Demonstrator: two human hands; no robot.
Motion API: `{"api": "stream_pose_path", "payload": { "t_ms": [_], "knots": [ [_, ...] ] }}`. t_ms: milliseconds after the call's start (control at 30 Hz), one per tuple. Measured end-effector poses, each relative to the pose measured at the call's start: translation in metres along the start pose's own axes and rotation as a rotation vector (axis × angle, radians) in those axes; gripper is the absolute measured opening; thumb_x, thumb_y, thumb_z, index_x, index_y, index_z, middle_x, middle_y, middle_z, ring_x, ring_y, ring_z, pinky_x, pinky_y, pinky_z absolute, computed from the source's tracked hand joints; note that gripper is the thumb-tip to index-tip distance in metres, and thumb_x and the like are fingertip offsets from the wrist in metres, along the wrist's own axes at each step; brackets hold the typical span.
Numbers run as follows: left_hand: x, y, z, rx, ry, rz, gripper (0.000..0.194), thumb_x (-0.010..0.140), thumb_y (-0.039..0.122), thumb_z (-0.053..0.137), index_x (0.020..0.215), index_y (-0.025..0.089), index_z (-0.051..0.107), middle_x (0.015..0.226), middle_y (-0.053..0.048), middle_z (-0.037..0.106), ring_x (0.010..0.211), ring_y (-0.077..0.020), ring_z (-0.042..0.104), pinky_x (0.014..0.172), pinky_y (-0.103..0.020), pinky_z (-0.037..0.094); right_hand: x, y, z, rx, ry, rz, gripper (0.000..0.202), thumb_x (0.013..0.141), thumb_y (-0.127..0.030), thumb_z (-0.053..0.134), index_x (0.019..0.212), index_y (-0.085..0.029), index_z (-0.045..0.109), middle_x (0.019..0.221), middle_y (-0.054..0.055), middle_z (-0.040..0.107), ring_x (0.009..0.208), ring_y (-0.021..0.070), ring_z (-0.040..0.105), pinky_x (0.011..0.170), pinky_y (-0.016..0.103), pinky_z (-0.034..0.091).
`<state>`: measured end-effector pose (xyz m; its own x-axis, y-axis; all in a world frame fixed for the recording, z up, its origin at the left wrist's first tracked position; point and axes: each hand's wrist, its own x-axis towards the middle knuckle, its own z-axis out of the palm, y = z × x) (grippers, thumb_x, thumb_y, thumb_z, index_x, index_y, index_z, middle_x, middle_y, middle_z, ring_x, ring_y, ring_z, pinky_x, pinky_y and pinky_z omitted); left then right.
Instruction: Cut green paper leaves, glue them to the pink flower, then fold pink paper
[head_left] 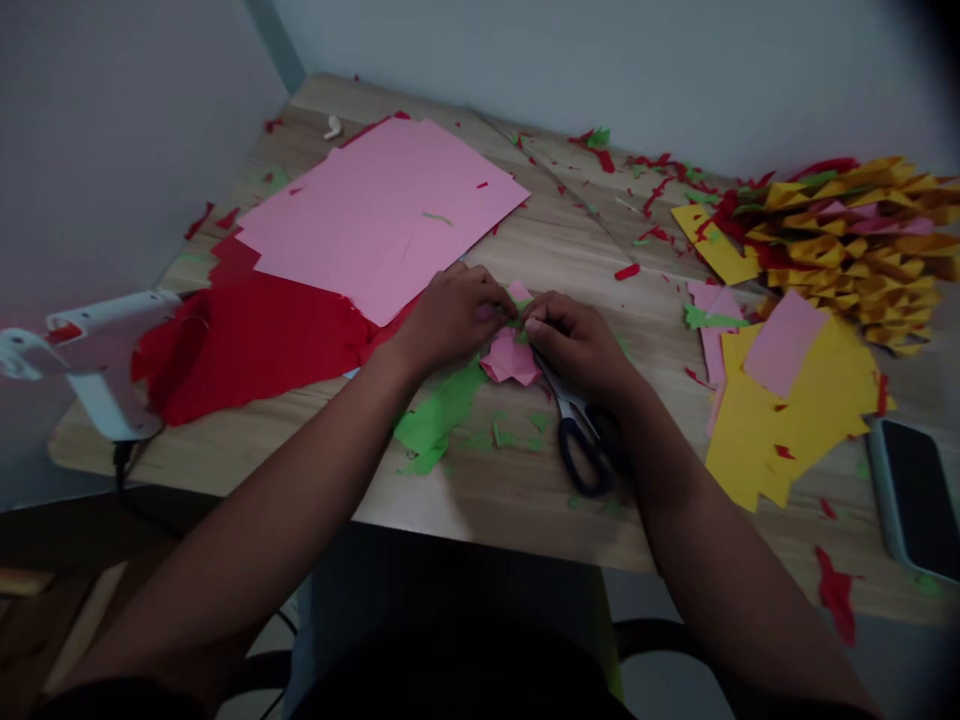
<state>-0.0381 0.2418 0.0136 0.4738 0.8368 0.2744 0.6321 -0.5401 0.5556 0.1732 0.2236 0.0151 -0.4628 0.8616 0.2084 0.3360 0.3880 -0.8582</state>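
Two bare hands meet mid-tabletop (577, 262) on my feed, left hand (461, 312) and right hand (581, 340) fingertip to fingertip. Both have a pinched grip on a small green paper bit (519, 320), though it's dim and the fingers cover most of it. The creased, angular pink paper piece (511, 360) sits right beneath that pinch, kinda petal-like.

Closest thing in my way is the scissors (589, 455): dark looped handles sticking out toward me, metal blades running up under the right hand. A ragged green sheet (439, 420) lies by the left wrist, partly behind the forearm, with tiny green snips around it.

Further out I've got flat, smooth pink sheets (382, 210) stacked over crinkly red paper (259, 345), and a white glue gun (109, 385) at the left edge, cord hanging down. Over on the right: yellow sheets (795, 415) with a pink rectangle (786, 343) on top, a phone (919, 495) near the edge, and a big spiky cluster of folded yellow paper (862, 245). Red scraps (656, 195) litter the back.
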Motion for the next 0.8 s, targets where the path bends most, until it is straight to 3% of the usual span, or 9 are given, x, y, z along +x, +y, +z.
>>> {"api": "stream_pose_path", "payload": {
  "t_ms": [167,333,600,800],
  "knots": [
    [0.000,-0.001,0.001,-0.016,0.014,0.010,0.018,0.086,0.025,0.062,0.093,0.022,0.078,0.093,-0.004,0.068,0.090,-0.0200,0.058,0.087,-0.039,0.041,0.002,0.000,0.003,-0.096,-0.014,0.010,0.018,0.088,-0.032,0.062,0.074,-0.021,0.061,0.089,0.004,0.064,0.086,0.0199,0.058,0.082,0.036,0.043],
    [-0.001,0.000,0.000,-0.015,0.015,0.001,0.017,0.084,0.023,0.062,0.092,0.021,0.077,0.092,-0.004,0.069,0.089,-0.0200,0.059,0.087,-0.038,0.042,0.005,0.001,0.008,-0.218,0.077,0.121,0.015,0.087,-0.033,0.064,0.079,-0.020,0.063,0.076,0.001,0.063,0.072,0.0171,0.053,0.069,0.032,0.040],
    [-0.001,0.000,-0.003,-0.037,-0.006,-0.004,0.028,0.077,0.011,0.052,0.094,0.022,0.071,0.095,-0.003,0.072,0.090,-0.0198,0.060,0.087,-0.037,0.045,0.005,0.005,0.013,-0.261,0.157,0.128,0.013,0.084,-0.033,0.066,0.079,-0.021,0.064,0.077,0.001,0.064,0.068,0.0154,0.053,0.066,0.030,0.040],
    [-0.004,0.011,-0.008,-0.019,-0.017,-0.060,0.029,0.077,0.022,0.061,0.105,0.020,0.066,0.108,-0.006,0.072,0.100,-0.0238,0.062,0.092,-0.040,0.045,0.006,0.009,0.014,-0.278,0.153,0.094,0.012,0.083,-0.032,0.067,0.077,-0.021,0.065,0.079,0.001,0.064,0.070,0.0156,0.053,0.068,0.031,0.041]
  ]
}}
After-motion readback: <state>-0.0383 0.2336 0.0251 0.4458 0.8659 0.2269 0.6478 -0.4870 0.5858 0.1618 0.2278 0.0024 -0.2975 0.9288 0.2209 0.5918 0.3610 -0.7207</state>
